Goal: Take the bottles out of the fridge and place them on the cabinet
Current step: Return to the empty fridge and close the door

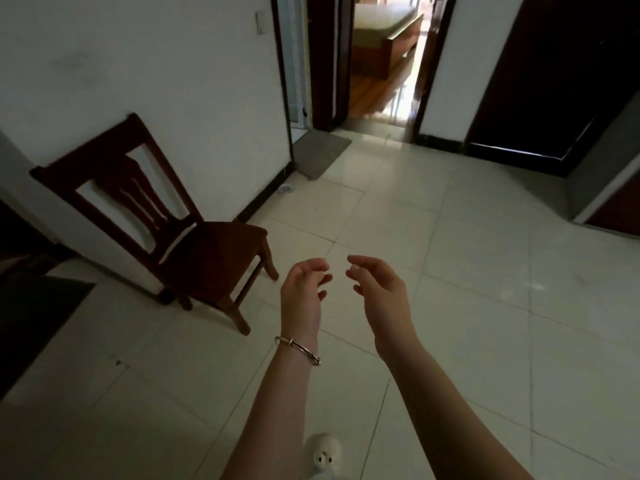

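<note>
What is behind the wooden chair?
A white wall stands behind the wooden chair, showing through its backrest gaps. The seat and back hide the wall's foot there.

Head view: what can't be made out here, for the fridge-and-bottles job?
Fridge, bottles, cabinet: none identifiable in the head view.
Dark furniture, left: cut by the frame edge, in shadow.
Small white object by the skirting: too small, blurred.
White thing at the bottom: cut by the edge, blurred.
Far room: washed out by glare.
</note>
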Action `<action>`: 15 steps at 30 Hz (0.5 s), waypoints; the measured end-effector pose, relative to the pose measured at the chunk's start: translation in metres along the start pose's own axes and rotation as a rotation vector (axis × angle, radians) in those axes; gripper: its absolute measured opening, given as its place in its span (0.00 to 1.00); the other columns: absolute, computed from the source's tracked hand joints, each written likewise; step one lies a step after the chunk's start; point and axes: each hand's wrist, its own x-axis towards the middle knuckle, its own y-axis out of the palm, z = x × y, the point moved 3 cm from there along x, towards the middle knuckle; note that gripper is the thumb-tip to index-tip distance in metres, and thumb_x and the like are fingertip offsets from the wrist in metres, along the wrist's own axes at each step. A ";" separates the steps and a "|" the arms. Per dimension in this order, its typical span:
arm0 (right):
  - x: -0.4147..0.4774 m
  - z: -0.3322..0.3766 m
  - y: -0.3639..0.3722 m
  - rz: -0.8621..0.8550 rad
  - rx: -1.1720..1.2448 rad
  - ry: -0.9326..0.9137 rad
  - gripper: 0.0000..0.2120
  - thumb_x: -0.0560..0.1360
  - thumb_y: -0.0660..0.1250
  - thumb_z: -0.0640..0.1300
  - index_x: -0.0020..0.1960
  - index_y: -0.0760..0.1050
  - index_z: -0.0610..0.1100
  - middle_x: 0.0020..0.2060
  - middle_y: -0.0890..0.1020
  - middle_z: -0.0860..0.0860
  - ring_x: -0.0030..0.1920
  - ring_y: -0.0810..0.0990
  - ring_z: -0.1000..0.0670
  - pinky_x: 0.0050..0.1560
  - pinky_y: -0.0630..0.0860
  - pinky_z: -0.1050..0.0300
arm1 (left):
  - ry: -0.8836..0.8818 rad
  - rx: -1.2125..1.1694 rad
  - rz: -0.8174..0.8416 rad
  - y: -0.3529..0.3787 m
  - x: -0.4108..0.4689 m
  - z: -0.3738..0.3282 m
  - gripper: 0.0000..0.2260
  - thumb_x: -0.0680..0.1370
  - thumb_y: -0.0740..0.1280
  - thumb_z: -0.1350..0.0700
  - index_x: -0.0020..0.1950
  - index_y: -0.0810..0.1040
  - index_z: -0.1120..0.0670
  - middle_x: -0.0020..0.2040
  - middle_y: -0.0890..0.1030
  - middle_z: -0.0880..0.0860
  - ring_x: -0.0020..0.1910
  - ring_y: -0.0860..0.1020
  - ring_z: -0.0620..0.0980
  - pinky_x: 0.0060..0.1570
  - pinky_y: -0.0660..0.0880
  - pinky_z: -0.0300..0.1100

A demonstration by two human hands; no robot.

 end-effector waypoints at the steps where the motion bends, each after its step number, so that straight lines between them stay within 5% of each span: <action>1: 0.012 0.003 -0.004 -0.031 0.002 -0.004 0.09 0.76 0.65 0.42 0.54 0.79 0.47 0.49 0.82 0.55 0.52 0.79 0.57 0.54 0.74 0.60 | 0.001 0.003 0.030 0.011 0.012 -0.002 0.11 0.76 0.59 0.63 0.42 0.77 0.50 0.45 0.80 0.46 0.47 0.79 0.45 0.47 0.72 0.40; 15: 0.147 0.010 -0.152 -0.399 0.106 0.011 0.09 0.76 0.65 0.39 0.54 0.79 0.46 0.48 0.82 0.52 0.53 0.79 0.55 0.56 0.75 0.57 | -0.081 0.097 0.382 0.221 0.085 0.027 0.11 0.75 0.60 0.63 0.40 0.77 0.50 0.42 0.80 0.46 0.43 0.79 0.45 0.44 0.70 0.39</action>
